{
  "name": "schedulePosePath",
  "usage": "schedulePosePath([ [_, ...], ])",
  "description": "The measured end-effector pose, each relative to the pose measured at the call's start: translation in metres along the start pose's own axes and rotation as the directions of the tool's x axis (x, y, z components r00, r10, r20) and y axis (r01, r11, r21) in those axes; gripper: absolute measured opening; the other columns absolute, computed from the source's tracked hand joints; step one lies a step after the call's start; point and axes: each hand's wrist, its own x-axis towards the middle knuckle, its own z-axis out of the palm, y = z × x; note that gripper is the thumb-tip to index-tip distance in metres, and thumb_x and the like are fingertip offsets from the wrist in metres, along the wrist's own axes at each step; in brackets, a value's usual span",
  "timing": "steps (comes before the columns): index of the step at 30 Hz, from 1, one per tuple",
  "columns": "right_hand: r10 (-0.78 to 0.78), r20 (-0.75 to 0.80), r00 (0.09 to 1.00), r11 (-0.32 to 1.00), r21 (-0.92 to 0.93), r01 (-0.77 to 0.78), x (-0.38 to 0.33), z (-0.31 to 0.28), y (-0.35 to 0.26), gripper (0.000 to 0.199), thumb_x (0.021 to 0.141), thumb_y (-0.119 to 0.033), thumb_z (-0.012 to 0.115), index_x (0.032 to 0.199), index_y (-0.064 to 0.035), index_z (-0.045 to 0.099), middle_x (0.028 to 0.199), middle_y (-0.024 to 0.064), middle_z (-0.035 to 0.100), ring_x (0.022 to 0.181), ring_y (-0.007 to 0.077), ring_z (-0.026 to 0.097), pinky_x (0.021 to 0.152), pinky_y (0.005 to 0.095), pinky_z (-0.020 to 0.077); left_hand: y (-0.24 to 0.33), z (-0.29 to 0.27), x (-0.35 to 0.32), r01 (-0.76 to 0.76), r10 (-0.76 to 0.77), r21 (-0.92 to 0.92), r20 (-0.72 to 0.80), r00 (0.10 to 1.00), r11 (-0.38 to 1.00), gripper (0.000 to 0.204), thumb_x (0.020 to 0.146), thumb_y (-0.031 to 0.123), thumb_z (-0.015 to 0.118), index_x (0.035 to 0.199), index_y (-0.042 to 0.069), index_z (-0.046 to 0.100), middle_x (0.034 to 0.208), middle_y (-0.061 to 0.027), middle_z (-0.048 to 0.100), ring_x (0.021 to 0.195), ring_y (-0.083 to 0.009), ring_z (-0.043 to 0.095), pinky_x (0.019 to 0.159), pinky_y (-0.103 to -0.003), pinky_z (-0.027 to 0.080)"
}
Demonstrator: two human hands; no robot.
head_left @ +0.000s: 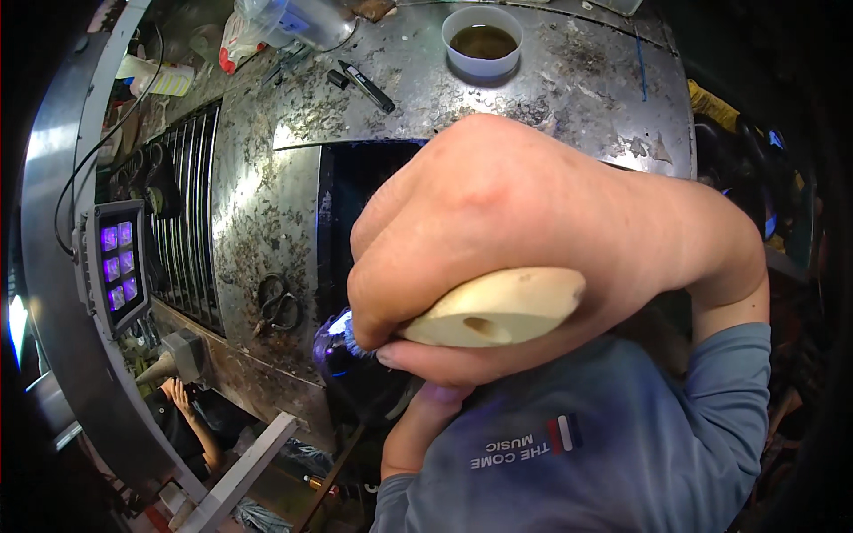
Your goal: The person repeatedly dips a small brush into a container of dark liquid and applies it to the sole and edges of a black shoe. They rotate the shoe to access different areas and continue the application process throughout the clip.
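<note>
Close in front of me, my right hand [498, 204] is closed around a brush [524, 306] with a pale cream handle that has a hole through it. A little of its blue bristles shows past my fingertips, against a glossy dark rounded object [333, 351] lit with purple glints. Most of that object is hidden, and its kind cannot be made out. My left forearm [422, 431] comes up beneath the right hand. The left hand [444, 393] is almost wholly covered by it, so its fingers do not show.
A white bowl [455, 64] of brown liquid stands on the stained metal bench [577, 98], near a black marker [369, 86]. Black-handled scissors [279, 304] lie left of a dark opening in the bench. Farther left are a purple-lit lamp [118, 262], a metal grille [191, 213] and another person's hand [179, 397].
</note>
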Motion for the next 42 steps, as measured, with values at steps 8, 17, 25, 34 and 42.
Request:
schedulePosePath([
  [8,0.038,-0.005,0.999,0.99,0.134,-0.037,-0.008,0.008,0.005,0.011,0.072,-0.015,0.07,0.071,-0.004,0.067,0.067,0.0163,0.064,0.067,0.0378,0.065,0.062,0.0447,0.0533,0.0,-0.008,0.006,0.583,-0.556,-0.332,0.182,0.811,0.742,0.032,0.102,0.021,0.052,0.083,-0.004,0.06,0.064,-0.0116,0.061,0.038,-0.0197,0.053,0.034,-0.028,0.05],
  [17,0.04,-0.025,0.999,0.984,0.174,-0.035,-0.016,0.014,0.008,0.008,0.074,-0.014,0.07,0.073,-0.0053,0.069,0.067,0.0136,0.066,0.066,0.0347,0.067,0.062,0.0429,0.0538,-0.054,0.052,0.016,0.402,-0.36,-0.087,0.305,0.882,0.912,0.035,0.102,0.021,0.052,0.077,-0.001,0.063,0.065,-0.0133,0.064,0.051,-0.0232,0.065,0.042,-0.029,0.055],
  [25,0.091,0.063,0.994,0.989,0.114,-0.097,-0.023,0.008,0.01,0.008,0.076,-0.013,0.07,0.078,-0.0062,0.072,0.071,0.0118,0.067,0.069,0.0332,0.068,0.063,0.0409,0.0549,-0.055,0.065,0.012,0.411,-0.383,-0.057,0.268,0.884,0.91,0.033,0.101,0.02,0.054,0.076,0.0,0.064,0.065,-0.0125,0.065,0.054,-0.0228,0.066,0.044,-0.029,0.057],
  [34,0.02,0.065,0.998,0.999,-0.035,-0.018,-0.025,-0.012,0.021,0.012,0.08,-0.008,0.08,0.092,-0.0053,0.077,0.08,0.0093,0.072,0.072,0.0253,0.071,0.064,0.0346,0.0564,-0.023,0.045,0.023,0.562,-0.569,0.188,0.509,0.646,0.805,0.034,0.103,0.031,0.054,0.126,0.005,0.052,0.095,-0.0163,0.065,0.065,-0.0219,0.064,0.052,-0.033,0.054],
  [42,0.163,-0.125,0.979,0.982,-0.078,-0.174,-0.042,-0.033,0.013,0.028,0.077,-0.015,0.082,0.099,-0.0005,0.076,0.086,0.0119,0.074,0.077,0.0247,0.071,0.072,0.0346,0.0533,0.039,0.118,-0.046,-0.433,0.318,0.778,0.312,0.895,0.456,0.072,0.099,0.054,0.056,0.149,0.004,0.044,0.139,-0.0177,0.06,0.127,-0.0297,0.059,0.114,-0.049,0.044],
])
